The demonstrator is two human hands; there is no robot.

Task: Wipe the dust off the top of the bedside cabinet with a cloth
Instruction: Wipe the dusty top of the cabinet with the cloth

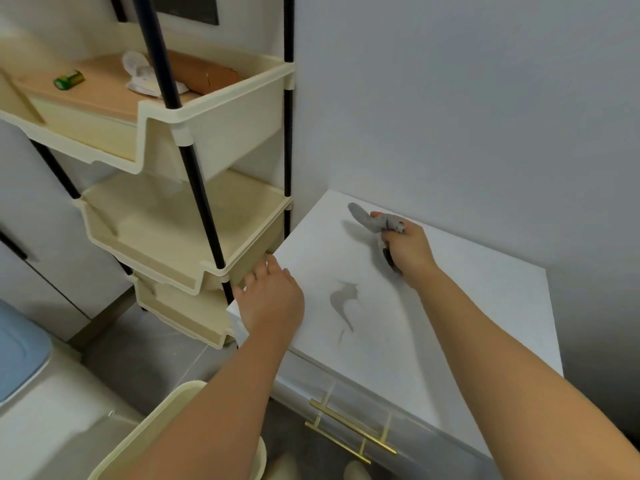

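The white bedside cabinet [460,306] stands in the corner against the wall, its top dusty with a grey smear [343,301] near the middle. My right hand [407,249] grips a bunched grey cloth [375,221] over the far part of the top, a loose end sticking out to the left. My left hand [272,299] rests with fingers spread on the cabinet's left edge, next to the shelf rack.
A cream tiered shelf rack [194,216] with black poles stands close against the cabinet's left side; its top tray holds a green item, a white rag and a brown roll. Brass drawer handles [353,429] face me. A cream bin rim and a blue-lidded container sit lower left.
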